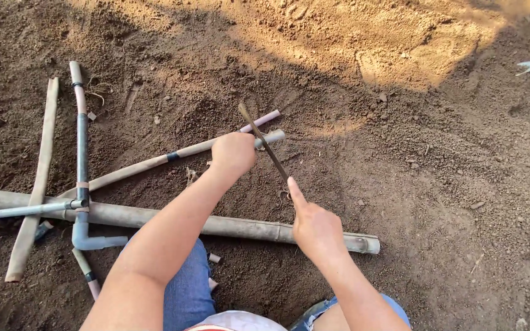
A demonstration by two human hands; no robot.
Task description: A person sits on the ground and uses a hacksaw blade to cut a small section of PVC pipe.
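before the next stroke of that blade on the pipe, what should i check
1. Left hand gripping the thin pipe near its end: ok.
2. Right hand on the blade handle, forefinger along it: ok.
3. Blade laid across the pipe beside the left hand: ok.
4. Left fingers away from the blade edge: not ok, very close.
5. Pipe steady on the loose soil: cannot tell.

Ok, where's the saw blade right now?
In the head view, the thin saw blade is just left of centre, held by the right hand and lying across the end of the pale pipe that the left hand grips.
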